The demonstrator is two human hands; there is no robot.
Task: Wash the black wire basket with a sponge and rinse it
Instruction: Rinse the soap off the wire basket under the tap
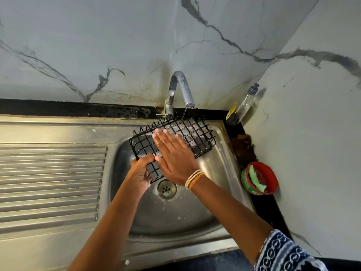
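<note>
Black wire basket [175, 133] is held over the steel sink [220, 169], its near-left corner gripped by the left hand [139, 173] (fingers curled around the wires), the right hand [173, 155] flat on it, long axis running up-right toward the tap [180, 89].

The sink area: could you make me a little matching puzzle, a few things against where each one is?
Things:
1. black wire basket
2. green sponge
3. soap bottle
4. drain

Places:
A. in the red tub by the right wall
B. bottom of the sink bowl
C. held under the tap
D. leaning in the back corner

Pairs: 1-C, 2-A, 3-D, 4-B
</note>
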